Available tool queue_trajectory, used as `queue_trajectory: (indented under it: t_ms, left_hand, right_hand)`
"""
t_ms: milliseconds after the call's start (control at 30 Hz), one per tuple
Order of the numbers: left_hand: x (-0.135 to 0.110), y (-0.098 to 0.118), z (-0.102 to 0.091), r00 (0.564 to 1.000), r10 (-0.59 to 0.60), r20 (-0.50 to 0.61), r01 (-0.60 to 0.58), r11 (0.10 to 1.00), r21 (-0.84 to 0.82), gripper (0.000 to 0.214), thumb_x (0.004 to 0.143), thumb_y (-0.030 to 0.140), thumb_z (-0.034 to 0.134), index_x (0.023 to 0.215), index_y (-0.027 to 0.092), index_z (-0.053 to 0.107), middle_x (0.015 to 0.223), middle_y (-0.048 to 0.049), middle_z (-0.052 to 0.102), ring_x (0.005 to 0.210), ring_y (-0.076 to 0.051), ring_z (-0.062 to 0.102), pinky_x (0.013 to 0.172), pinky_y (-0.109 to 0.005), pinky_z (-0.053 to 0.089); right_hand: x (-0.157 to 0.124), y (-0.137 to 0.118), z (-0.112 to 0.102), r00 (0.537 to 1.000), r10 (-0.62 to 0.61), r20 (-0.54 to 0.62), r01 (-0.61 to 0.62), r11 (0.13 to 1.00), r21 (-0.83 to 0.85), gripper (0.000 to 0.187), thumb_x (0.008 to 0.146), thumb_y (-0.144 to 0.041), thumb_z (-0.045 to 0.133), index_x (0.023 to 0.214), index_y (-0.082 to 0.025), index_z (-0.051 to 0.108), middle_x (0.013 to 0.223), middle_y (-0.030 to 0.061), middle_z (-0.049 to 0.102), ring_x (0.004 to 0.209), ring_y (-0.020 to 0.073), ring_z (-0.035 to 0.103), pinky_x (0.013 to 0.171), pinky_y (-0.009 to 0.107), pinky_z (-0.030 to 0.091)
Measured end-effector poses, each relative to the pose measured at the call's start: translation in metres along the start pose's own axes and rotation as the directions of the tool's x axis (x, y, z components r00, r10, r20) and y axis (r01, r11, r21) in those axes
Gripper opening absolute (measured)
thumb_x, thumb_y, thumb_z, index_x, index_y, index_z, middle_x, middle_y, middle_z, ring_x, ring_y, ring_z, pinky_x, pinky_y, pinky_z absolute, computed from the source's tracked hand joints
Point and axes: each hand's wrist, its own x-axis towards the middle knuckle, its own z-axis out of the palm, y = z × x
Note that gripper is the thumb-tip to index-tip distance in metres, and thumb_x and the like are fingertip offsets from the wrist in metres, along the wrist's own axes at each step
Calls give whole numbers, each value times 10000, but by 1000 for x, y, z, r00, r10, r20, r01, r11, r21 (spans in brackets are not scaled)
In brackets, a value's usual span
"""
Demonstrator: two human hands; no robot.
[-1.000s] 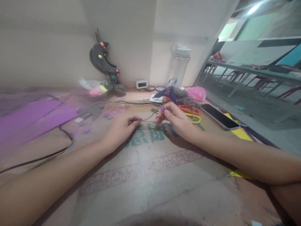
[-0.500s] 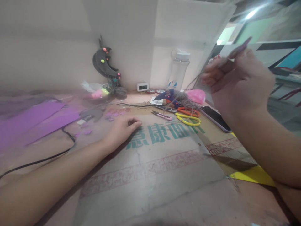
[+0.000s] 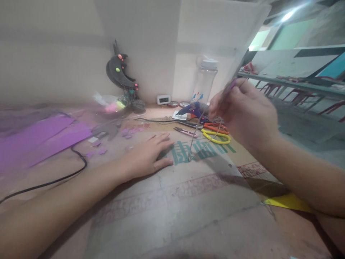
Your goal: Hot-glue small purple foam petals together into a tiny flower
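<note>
The right hand (image 3: pixel 246 113) pinches a purple piece (image 3: pixel 233 83), grey yarn (image 3: pixel 192 139) hanging below; the left hand (image 3: pixel 147 155) lies, fingers spread, on printed board (image 3: pixel 185 212).

Facing a plain pale wall (image 3: pixel 140 36), dimming toward left, lightening past a vertical shade edge. Opening at right onto a larger room. Showing grey floor (image 3: pixel 302 131), long table (image 3: pixel 285 83) with dark red stools (image 3: pixel 295 95) tucked near. Including green panel (image 3: pixel 292 34) and blue panel (image 3: pixel 332 66) farther back. Glaring white at upper right from ceiling light (image 3: pixel 289 14).
</note>
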Motion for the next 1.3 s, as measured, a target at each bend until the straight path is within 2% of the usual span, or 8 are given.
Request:
queue_trajectory:
  t_ms: [133,367,533,700,900,1067,1167,1300]
  left_hand:
    - [7,-5,9,990,30,137,-62,969,237,565,946,487,355,1456,245,339,1560,-60,220,1446,-239,171,1181,-457,109]
    - [-11,25,-31,872,25,489,-28,1000,0,403,922,445,447,1313,382,524,1511,35,350,1389,-226,333,1119,-368,310]
    - [-11,9,-37,945,-216,244,120,926,357,870,756,647,572,1479,256,287,1557,-89,219,1408,-333,260,1127,-447,265]
    - [28,-4,-4,974,-141,179,53,905,422,981,759,745,458,1498,146,222,1566,-148,144,1430,-337,188,1152,-452,206]
    - [51,52,34,975,54,216,-96,977,192,868,829,679,427,1486,136,259,1563,-134,147,1445,-328,116,1169,-523,103]
    - [24,90,30,773,336,539,-140,918,-371,414,956,466,372,1220,275,627,1188,-6,684,1134,-180,611,1000,-279,450]
    - [19,77,30,972,155,177,-134,983,-126,446,910,479,469,1260,232,595,1351,-78,567,1287,-250,477,1107,-386,334]
    - [14,65,27,949,97,298,-84,995,-58,578,832,559,553,1322,252,538,1438,-97,468,1369,-315,353,1154,-507,187]
  right_hand:
    - [-13,41,11,993,105,56,-106,994,14,165,926,-386,509,867,-245,448,715,-27,611,616,120,588,619,302,492]
    - [-13,105,6,972,234,29,-236,970,52,273,879,-465,537,880,-222,412,695,-36,589,572,105,560,553,264,479]
    - [22,90,-23,995,58,-86,-58,998,2,228,894,-439,540,895,-247,416,716,-29,573,618,117,561,581,275,476]
    - [35,88,-15,994,6,-108,-8,1000,-14,203,911,-427,512,870,-250,422,734,-21,554,631,118,544,598,276,468]
    - [21,125,13,999,48,-25,-49,998,-39,236,904,-453,482,877,-231,407,703,-37,533,569,98,492,544,252,420]
    - [19,138,12,999,52,-16,-53,996,-73,237,908,-460,461,881,-230,411,693,-44,534,557,98,490,535,242,407]
    - [21,138,10,997,59,-47,-62,996,-64,244,902,-466,467,887,-229,411,690,-46,532,550,95,487,534,238,408]
    - [22,130,9,992,115,-61,-116,993,-14,267,881,-481,492,879,-225,418,675,-48,520,542,94,478,512,232,390]
